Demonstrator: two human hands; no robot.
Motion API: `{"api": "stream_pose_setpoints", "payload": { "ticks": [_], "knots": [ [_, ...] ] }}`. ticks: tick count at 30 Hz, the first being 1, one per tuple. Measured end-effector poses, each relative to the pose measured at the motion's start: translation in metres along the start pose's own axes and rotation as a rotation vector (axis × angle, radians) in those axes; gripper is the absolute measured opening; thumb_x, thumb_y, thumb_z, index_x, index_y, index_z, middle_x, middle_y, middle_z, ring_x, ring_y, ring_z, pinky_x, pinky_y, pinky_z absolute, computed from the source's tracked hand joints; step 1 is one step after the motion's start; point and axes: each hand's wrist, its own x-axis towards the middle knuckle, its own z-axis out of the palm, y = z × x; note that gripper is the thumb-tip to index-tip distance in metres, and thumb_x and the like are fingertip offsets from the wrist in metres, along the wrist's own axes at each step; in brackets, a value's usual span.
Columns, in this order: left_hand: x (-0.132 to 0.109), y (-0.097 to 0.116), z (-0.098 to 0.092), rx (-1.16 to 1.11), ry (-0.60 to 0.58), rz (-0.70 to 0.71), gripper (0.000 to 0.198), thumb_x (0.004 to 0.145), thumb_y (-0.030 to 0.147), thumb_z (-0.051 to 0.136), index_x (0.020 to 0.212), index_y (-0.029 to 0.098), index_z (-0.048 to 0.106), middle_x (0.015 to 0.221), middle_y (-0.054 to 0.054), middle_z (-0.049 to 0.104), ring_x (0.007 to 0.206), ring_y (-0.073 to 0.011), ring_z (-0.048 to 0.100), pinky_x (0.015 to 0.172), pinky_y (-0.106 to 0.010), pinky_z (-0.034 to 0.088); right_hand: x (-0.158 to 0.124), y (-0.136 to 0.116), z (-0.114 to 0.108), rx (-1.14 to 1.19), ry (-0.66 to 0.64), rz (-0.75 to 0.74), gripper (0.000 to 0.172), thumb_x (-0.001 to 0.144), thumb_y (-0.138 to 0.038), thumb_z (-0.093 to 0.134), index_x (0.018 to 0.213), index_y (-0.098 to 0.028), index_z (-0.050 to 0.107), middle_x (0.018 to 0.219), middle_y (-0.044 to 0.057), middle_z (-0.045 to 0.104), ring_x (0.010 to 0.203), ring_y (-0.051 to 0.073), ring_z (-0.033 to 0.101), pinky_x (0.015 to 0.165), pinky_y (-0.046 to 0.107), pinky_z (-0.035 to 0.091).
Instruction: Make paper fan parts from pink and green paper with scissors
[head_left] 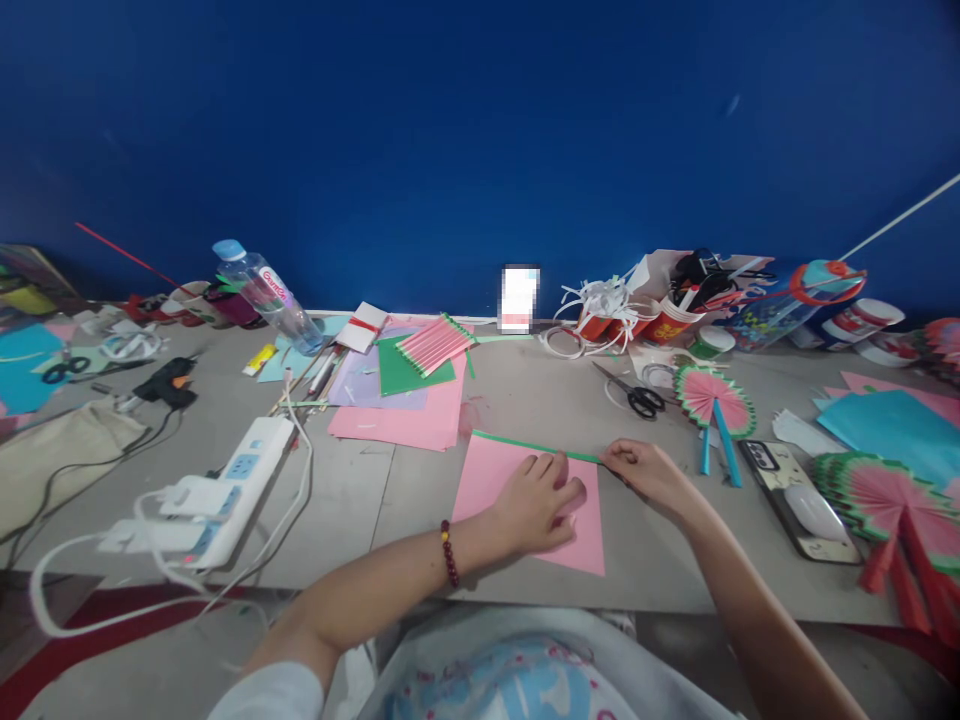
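Observation:
A sheet of pink paper (487, 490) lies in front of me with a thin green paper strip (517, 443) along its far edge. My left hand (541, 505) rests on the sheet, fingers apart and slightly bent, fingertips close to the strip. At the sheet's far right corner, my right hand (645, 470) is closed in a pinch on the strip's right end. A beaded bracelet (449, 553) circles my left wrist.
Left are a power strip (244, 490) with white cables, a glue gun (169, 383) and a tilted bottle (270, 295). Behind lies a pleated pink paper (435, 345). Scissors (634, 392), a paper fan (716, 400) and a phone (780, 500) under a mouse (814, 510) lie right.

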Motion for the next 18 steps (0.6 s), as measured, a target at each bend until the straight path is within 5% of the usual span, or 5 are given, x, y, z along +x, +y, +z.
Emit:
{"api": "stream_pose_setpoints", "payload": {
  "ticks": [18],
  "knots": [
    [-0.0001, -0.0001, 0.0018, 0.037, 0.005, 0.016, 0.044, 0.083, 0.043, 0.054, 0.119, 0.018, 0.049, 0.136, -0.019, 0.04, 0.107, -0.0291, 0.044, 0.088, -0.038, 0.036, -0.0035, -0.0026, 0.0022, -0.161, 0.065, -0.044, 0.035, 0.075, -0.052, 0.053, 0.067, -0.019, 0.061, 0.049, 0.0, 0.053, 0.05, 0.015, 0.046, 0.05, 0.026, 0.031]
  ]
}}
